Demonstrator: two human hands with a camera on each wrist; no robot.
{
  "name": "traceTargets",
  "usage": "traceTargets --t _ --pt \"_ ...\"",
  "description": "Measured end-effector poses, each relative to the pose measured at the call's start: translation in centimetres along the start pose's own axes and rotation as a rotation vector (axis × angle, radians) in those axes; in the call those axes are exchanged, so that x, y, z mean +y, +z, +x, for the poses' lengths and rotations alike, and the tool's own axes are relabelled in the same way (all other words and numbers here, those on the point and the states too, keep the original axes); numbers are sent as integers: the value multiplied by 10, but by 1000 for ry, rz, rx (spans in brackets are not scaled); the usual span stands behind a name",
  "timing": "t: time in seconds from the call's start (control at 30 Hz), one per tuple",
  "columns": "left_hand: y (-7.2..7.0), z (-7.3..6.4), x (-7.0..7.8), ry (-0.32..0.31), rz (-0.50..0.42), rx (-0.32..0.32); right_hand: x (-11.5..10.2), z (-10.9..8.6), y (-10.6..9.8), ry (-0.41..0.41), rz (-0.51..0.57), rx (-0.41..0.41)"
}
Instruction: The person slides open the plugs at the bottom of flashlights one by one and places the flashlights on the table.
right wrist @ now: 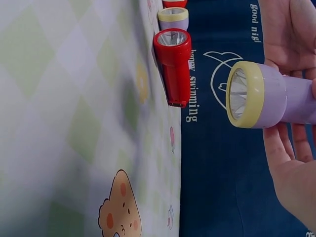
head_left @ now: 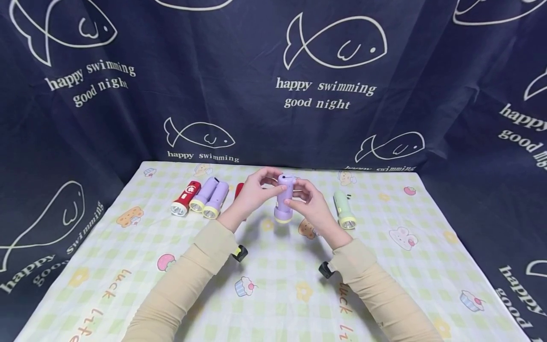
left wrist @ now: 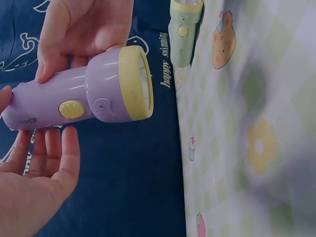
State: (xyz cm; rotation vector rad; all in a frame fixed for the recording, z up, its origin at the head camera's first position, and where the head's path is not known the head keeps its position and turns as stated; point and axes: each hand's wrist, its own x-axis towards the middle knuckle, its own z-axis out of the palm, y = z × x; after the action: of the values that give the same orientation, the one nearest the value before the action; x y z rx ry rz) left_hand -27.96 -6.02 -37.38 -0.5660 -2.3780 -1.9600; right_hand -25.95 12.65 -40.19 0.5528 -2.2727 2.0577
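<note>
A purple flashlight (head_left: 283, 202) with a yellow rim is held upright over the table, its lens facing down. My left hand (head_left: 261, 186) grips its upper part from the left, thumb across the near side. From the right, my right hand (head_left: 311, 200) holds it too, with the thumb against the barrel and the fingers behind. A yellow button (left wrist: 72, 109) shows on the barrel in the left wrist view. The right wrist view shows the reflector (right wrist: 238, 94) inside the yellow rim.
On the left lie a red flashlight (head_left: 186, 197) and two purple flashlights (head_left: 204, 195). Another red flashlight (right wrist: 174, 69) lies behind my left forearm, mostly hidden in the head view. A green flashlight (head_left: 344, 209) lies on the right. A dark curtain (head_left: 273, 128) hangs behind the checked tablecloth (head_left: 282, 294).
</note>
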Motion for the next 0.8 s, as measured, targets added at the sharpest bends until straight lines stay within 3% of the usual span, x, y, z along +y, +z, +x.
traceTargets --t 0.23,0.5,0.7,0.8 --pt "2 -1 -2 59 11 30 0 -1 0 -7 -8 -8" --pt "5 -2 0 85 22 47 1 -1 -1 -14 18 -8" --pt "7 -5 1 112 -46 10 -2 -2 -2 0 4 -1" --pt "9 -9 10 138 -50 -11 -3 -2 -2 -2 10 6"
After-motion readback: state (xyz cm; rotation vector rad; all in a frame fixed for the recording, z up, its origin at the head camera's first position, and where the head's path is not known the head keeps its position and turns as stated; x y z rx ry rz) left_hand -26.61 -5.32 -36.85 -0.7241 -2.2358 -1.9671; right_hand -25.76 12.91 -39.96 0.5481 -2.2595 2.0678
